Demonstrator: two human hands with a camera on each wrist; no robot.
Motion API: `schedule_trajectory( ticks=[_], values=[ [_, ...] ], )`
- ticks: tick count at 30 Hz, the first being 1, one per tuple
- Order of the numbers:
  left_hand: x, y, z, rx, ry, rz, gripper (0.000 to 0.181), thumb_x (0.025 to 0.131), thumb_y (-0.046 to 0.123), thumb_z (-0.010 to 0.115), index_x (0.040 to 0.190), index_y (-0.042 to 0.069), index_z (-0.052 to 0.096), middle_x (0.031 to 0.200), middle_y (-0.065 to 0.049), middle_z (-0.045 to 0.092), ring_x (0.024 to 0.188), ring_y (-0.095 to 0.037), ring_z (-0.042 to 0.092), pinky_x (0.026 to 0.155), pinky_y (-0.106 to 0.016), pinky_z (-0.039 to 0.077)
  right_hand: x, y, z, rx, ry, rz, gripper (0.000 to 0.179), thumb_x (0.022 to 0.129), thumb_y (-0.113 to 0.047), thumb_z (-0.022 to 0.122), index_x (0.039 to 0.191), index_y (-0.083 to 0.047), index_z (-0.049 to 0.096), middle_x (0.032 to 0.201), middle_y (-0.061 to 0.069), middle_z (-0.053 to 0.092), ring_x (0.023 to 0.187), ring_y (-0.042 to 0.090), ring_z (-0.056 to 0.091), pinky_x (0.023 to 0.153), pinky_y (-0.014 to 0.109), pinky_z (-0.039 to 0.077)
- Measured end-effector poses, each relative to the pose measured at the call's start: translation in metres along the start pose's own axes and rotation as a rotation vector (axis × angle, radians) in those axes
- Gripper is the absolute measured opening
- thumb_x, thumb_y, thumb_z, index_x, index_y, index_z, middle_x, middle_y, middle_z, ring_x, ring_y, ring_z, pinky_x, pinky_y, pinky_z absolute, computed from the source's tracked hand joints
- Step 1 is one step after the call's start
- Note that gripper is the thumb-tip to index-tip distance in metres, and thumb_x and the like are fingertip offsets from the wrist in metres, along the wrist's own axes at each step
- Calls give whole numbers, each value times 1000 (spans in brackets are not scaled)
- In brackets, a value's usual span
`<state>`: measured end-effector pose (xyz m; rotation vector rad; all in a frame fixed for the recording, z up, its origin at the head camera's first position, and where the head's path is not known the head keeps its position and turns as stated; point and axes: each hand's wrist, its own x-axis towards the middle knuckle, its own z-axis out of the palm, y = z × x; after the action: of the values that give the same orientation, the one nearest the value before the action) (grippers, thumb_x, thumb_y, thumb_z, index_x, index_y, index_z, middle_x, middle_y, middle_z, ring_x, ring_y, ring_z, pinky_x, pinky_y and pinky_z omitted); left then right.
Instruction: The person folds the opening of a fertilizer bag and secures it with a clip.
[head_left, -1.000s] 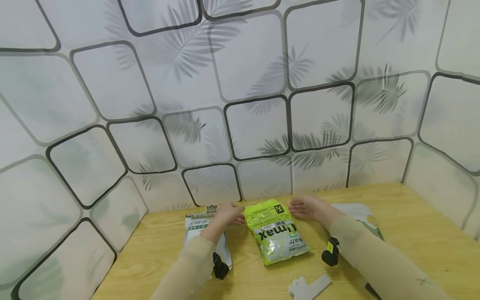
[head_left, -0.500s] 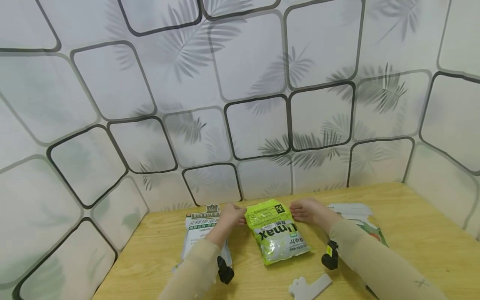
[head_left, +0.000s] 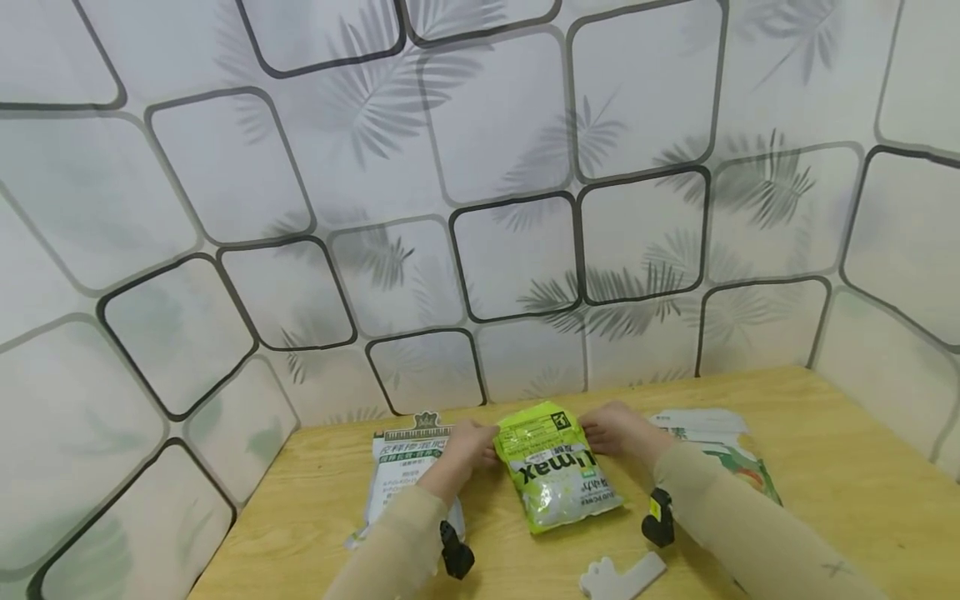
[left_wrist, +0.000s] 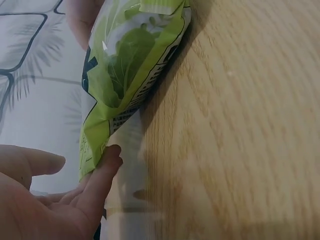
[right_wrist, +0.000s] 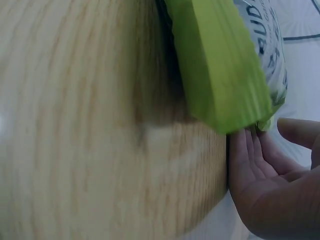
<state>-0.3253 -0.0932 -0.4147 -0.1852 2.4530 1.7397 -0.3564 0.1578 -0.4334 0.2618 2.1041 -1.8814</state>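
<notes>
While green bag was touched at far corners by left hand and right hand, both were unclenched.

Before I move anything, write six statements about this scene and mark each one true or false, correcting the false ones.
1. The far end of the green bag lies between the left hand and the right hand. True.
2. The left thumb presses on the green bag. False: it stands apart from it.
3. The white piece lies on the near side of the green bag. True.
4. The large lettering faces the person right way up. False: it is upside down.
5. The right sleeve hides part of the right bag. True.
6. The green bag is the only bag on the table. False: the left bag and right bag are there too.
</notes>
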Motion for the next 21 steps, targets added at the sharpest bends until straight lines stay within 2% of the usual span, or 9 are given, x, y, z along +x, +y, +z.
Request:
schedule_trajectory(
  ticks=[3, 5, 10, 13, 17, 21],
  values=[
    [-2, 0, 0, -65, -1, -28, 46, 106, 8, 58, 134, -27, 47, 119, -40, 67, 95, -40, 76, 85, -40, 69, -2, 2, 3, -48, 16, -12, 45, 100, -2, 64, 135, 24, 54, 135, 37, 65, 120, 43, 71, 103, 47, 63],
    [-3, 1, 0, -108, -11, -55, 53, 108, 8, 57, 143, -27, 37, 128, -44, 62, 108, -46, 74, 91, -42, 67, -4, 2, 4, -72, 30, -16, 43, 100, -2, 64, 134, 23, 55, 132, 35, 68, 114, 39, 74, 100, 45, 64],
    [-4, 1, 1, -191, -38, -100, 67, 110, 7, 53, 156, -25, 16, 141, -49, 51, 126, -49, 66, 105, -48, 62, -4, 1, 1, -95, 75, -3, 42, 100, -5, 66, 133, 20, 57, 125, 30, 73, 98, 29, 78, 90, 37, 67],
    [-4, 2, 3, -197, -21, -103, 62, 109, 5, 54, 153, -26, 23, 138, -46, 56, 122, -47, 69, 102, -46, 63, -3, 1, 0, -93, 77, -8, 43, 100, -5, 68, 133, 21, 58, 121, 29, 75, 92, 24, 78, 87, 37, 68],
    [-5, 2, 4, -180, 8, -107, 50, 106, 3, 59, 143, -25, 42, 129, -40, 64, 107, -41, 75, 93, -40, 67, -4, 1, 1, -90, 68, -12, 44, 99, -6, 71, 132, 20, 58, 118, 28, 76, 94, 26, 78, 89, 39, 67],
    [-5, 1, 4, -150, 15, -95, 41, 104, 3, 63, 135, -22, 53, 121, -34, 70, 89, -26, 76, 85, -35, 68, -4, 1, 3, -102, 65, -12, 46, 100, -8, 71, 134, 20, 57, 118, 27, 76, 99, 28, 77, 91, 40, 67]
  ],
)
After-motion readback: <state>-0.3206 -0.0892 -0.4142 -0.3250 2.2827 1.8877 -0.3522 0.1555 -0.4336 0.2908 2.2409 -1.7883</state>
